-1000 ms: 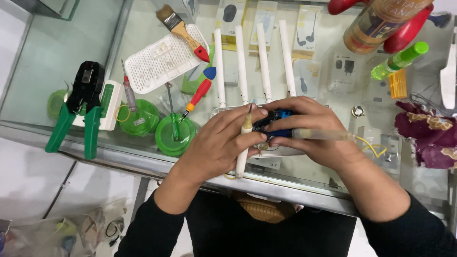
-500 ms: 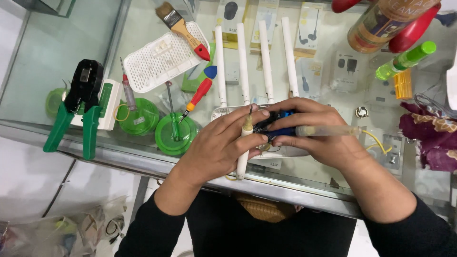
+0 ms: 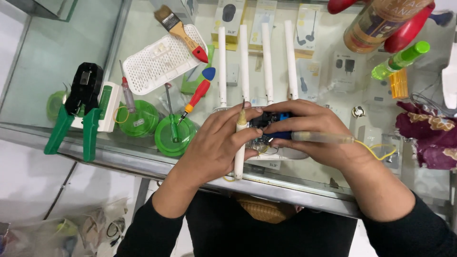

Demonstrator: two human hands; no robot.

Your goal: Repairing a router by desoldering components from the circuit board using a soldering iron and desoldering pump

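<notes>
An opened white router (image 3: 285, 153) with several upright white antennas (image 3: 243, 62) lies on the glass counter, its dark circuit board (image 3: 267, 124) exposed. My left hand (image 3: 219, 143) holds a slim white probe (image 3: 239, 143) pointed up over the board. My right hand (image 3: 314, 133) grips a second probe (image 3: 323, 138), its tip on the board, a yellow wire (image 3: 376, 151) trailing right. Both hands cover most of the board.
To the left lie a white perforated router cover (image 3: 157, 59), a paintbrush (image 3: 181, 31), a red-handled screwdriver (image 3: 197, 95), green tape rolls (image 3: 173, 135), a green crimping tool (image 3: 78, 112). A brown bottle (image 3: 376, 21), a green bottle (image 3: 400, 59) and a purple cloth (image 3: 426, 133) sit right.
Both hands stay on the board; only the fingers and the probe tips shift slightly.
</notes>
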